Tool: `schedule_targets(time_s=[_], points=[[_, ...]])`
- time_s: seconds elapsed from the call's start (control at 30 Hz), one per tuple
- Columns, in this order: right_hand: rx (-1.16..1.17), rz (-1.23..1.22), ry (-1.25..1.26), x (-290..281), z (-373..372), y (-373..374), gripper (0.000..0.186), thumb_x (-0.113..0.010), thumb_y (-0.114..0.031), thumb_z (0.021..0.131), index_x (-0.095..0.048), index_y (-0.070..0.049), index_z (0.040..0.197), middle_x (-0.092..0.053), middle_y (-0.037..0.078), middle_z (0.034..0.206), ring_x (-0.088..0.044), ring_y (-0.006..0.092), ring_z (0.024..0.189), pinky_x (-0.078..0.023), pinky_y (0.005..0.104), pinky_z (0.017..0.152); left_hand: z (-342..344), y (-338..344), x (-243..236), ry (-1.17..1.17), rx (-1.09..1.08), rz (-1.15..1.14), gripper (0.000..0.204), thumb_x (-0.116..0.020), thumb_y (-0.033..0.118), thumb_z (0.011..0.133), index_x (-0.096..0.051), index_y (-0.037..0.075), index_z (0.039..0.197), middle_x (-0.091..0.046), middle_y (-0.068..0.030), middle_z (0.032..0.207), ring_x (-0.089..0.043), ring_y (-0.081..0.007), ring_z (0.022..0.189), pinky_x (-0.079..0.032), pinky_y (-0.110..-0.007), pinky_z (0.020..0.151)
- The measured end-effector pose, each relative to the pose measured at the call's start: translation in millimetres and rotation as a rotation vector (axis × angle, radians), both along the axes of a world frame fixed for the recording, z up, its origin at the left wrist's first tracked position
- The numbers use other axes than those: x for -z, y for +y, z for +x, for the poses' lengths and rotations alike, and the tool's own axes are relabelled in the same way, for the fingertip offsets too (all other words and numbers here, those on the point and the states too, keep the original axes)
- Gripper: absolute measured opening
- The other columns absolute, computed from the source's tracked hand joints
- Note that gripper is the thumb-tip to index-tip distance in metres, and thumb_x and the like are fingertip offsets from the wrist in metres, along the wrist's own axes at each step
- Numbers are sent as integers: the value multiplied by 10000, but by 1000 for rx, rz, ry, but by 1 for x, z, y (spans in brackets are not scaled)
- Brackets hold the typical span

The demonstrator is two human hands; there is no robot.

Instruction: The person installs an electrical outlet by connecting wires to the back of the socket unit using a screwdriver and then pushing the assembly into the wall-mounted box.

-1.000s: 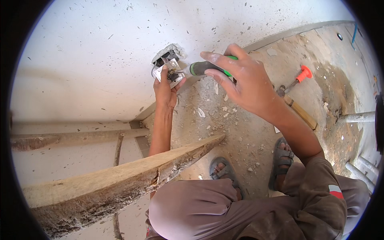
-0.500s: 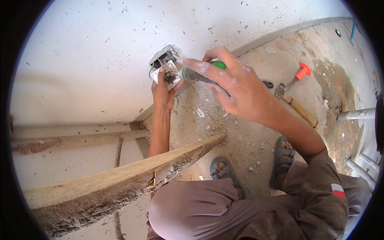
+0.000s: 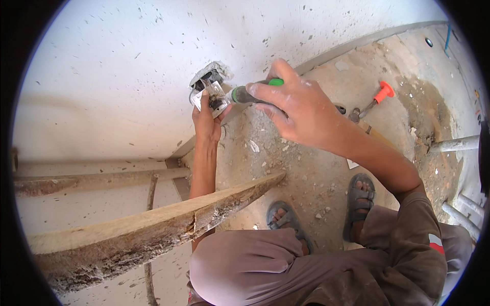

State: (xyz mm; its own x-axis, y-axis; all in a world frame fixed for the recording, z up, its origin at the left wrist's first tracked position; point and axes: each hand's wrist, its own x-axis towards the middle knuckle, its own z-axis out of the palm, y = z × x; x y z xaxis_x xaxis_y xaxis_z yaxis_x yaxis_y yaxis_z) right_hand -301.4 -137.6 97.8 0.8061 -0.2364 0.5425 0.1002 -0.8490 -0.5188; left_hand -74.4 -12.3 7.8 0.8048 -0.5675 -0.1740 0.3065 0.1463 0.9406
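Note:
My left hand point(image 3: 205, 125) grips a white square electrical wall fitting point(image 3: 216, 88), its back with dark terminals facing up. The fitting sits just below a rough hole point(image 3: 220, 69) in the wall, where dark wires show. In my right hand point(image 3: 309, 109) is a screwdriver point(image 3: 242, 95) with a grey and green handle, fingers curled round it. Its tip end points at the back of the fitting; I cannot tell whether the tip sits on a screw.
A thick wooden plank point(image 3: 153, 224) crosses from the lower left. Behind it runs a pole point(image 3: 112, 177). Rubble point(image 3: 265, 145) covers the floor by the wall. To the right lie a chisel with an orange guard point(image 3: 384, 93) and a wooden-handled hammer point(image 3: 353, 116), partly behind my forearm.
My right hand and forearm have shifted and turned slightly, covering more of the hammer's handle and uncovering a small white piece on the floor. The left hand keeps its hold on the fitting.

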Motion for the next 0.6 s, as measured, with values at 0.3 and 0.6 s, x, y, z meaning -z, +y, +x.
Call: schedule_targets(time_s=[0.3,0.6], points=[[51,29,2,1,0,1,356,-703,-110,854,-627,-91,1202,-547,154,990,-618,338,714,-507,427,626,1,0,1,1,4,2,291,-578,285,1000,-584,64,1189,-661,-82,1047,-684,-184,883,-661,-359,695],[83,156,-81,7,-4,-12,246,-672,-137,867,-634,-67,1100,-567,152,899,-613,300,703,-494,400,656,1,2,5,77,41,-48,342,-538,319,1017,-549,56,1235,-656,-91,1077,-684,-199,926,-660,-392,727]])
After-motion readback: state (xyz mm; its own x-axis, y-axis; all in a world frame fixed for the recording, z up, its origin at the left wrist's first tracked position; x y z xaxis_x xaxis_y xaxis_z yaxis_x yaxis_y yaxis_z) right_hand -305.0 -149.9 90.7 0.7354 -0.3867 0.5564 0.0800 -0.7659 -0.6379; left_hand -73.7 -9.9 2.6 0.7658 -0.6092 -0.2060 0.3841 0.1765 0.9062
